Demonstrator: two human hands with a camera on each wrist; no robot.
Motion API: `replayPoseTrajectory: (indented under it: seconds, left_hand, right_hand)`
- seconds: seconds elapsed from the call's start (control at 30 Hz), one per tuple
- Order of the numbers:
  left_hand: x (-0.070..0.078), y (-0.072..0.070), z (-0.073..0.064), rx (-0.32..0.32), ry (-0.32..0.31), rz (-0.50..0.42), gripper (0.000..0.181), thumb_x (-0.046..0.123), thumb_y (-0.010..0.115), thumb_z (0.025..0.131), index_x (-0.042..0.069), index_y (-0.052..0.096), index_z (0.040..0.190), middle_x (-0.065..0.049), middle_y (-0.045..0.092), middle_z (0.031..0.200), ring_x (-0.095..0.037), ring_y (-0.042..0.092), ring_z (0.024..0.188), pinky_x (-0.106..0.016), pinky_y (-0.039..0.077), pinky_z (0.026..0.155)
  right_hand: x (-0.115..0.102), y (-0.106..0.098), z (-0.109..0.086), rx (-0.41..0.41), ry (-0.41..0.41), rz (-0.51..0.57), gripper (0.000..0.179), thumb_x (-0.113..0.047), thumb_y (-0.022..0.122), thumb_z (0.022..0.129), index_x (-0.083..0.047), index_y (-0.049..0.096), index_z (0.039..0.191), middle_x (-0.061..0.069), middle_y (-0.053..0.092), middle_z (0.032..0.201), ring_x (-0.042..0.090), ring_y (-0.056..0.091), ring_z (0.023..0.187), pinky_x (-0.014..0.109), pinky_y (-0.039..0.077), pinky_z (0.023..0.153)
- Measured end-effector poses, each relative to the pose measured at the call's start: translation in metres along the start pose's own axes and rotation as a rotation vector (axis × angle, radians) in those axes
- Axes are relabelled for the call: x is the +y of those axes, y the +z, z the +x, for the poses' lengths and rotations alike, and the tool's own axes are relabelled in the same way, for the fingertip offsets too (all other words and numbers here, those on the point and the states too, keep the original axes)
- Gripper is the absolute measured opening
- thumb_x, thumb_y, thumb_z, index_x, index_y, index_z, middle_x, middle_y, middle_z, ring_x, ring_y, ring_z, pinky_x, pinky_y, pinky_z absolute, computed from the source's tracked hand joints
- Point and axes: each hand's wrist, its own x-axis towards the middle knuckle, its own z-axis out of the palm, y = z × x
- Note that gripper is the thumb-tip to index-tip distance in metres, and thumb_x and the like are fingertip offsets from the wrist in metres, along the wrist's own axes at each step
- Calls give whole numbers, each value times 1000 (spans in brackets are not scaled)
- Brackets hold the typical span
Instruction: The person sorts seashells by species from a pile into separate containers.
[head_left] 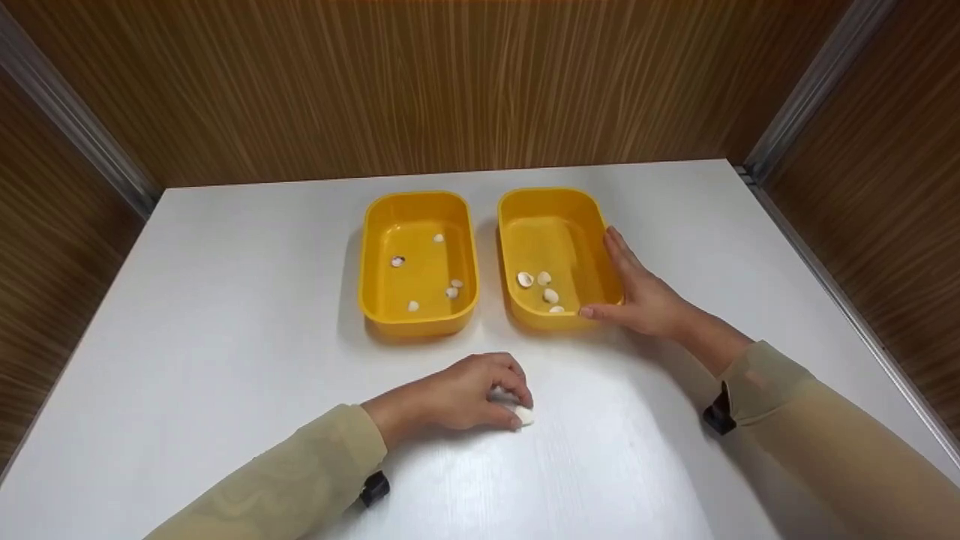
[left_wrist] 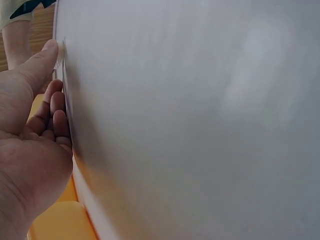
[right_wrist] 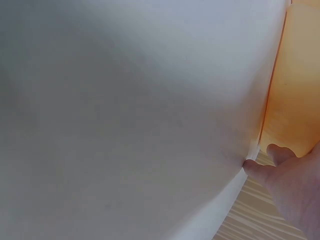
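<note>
On the white table, in front of the two yellow bins, my left hand (head_left: 476, 390) pinches a white seashell (head_left: 526, 415) between thumb and fingertips, low at the tabletop. The left wrist view shows the thumb (left_wrist: 42, 62) beside a sliver of that shell, the other fingers curled in. My right hand (head_left: 649, 300) rests against the right yellow bin (head_left: 551, 321), thumb over its front rim and straight fingers along its right side. Inside that bin, several pale shells (head_left: 550, 295) lie near the front. The left yellow bin (head_left: 420, 328) holds several small shells (head_left: 398, 261), spread about its floor.
Both bins stand side by side with a narrow gap between them. A wood-grain panel (head_left: 450, 90) rises behind the white table (head_left: 247, 300), with similar panels at left and right. A metal rail (head_left: 847, 307) runs along the table's right edge.
</note>
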Motion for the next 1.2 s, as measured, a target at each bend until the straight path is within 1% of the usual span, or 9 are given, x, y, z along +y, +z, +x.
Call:
replayPoseTrajectory:
  seconds: [0.13, 0.3, 0.43, 0.6, 0.73, 0.9, 1.13, 1.2]
  left_hand:
    - [0, 0, 0, -7, 7, 12, 17, 15, 87, 91, 18, 81, 107, 10, 63, 114, -7, 58, 111, -30, 46, 106]
    - [1, -1, 0, -16, 7, 19, 20, 15, 87, 90, 18, 81, 109, 10, 62, 115, -8, 57, 113, -31, 44, 110]
    - [1, -1, 0, -18, -3, 20, 20, 14, 87, 90, 19, 82, 109, 11, 61, 114, -7, 56, 114, -31, 44, 110]
    - [1, 0, 0, -18, 5, 30, 21, 13, 86, 91, 18, 82, 111, 10, 62, 114, -8, 56, 115, -31, 44, 110]
    - [1, 0, 1, -12, 14, 36, 21, 14, 84, 92, 17, 82, 113, 9, 62, 114, -8, 57, 113, -30, 44, 108]
    - [0, 0, 1, -7, 9, 28, 20, 15, 82, 94, 17, 81, 115, 9, 63, 114, -7, 57, 111, -29, 45, 105]
    - [-1, -1, 1, 2, 41, 27, 19, 14, 80, 96, 13, 81, 115, 5, 65, 114, -8, 59, 108, -27, 48, 102]
    - [-1, -1, 1, 4, 43, 16, 19, 14, 80, 96, 13, 80, 115, 5, 66, 113, -9, 59, 107, -27, 48, 100]
  right_hand:
    - [0, 0, 0, -3, -6, 5, 129, -57, 82, 88, -17, -9, 171, -1, -15, 178, 32, -1, 163, 60, 11, 128]
    - [0, 0, 0, -5, 11, -1, 129, -59, 81, 88, -20, -10, 171, -4, -16, 177, 32, -1, 164, 60, 11, 128]
    - [0, 0, 0, -3, 14, 6, 129, -59, 81, 88, -21, -10, 171, -5, -16, 177, 32, -1, 164, 61, 12, 128]
    - [-1, 0, 0, -2, 16, 11, 129, -58, 82, 88, -21, -10, 171, -5, -15, 177, 32, 0, 164, 61, 12, 128]
    - [-2, 0, -1, 0, 13, 6, 129, -59, 82, 88, -20, -9, 171, -3, -15, 178, 33, 0, 163, 61, 12, 128]
    - [-2, 0, 0, -1, 22, 5, 130, -59, 82, 87, -20, -9, 171, -5, -15, 177, 33, 1, 163, 61, 12, 128]
    - [-1, -1, 0, -1, -11, -21, 129, -57, 82, 89, -12, -7, 171, 1, -14, 178, 33, -1, 163, 59, 12, 129]
    - [-1, -1, 0, -2, -9, -20, 129, -58, 82, 88, -12, -8, 171, 0, -14, 178, 33, -1, 163, 59, 12, 129]
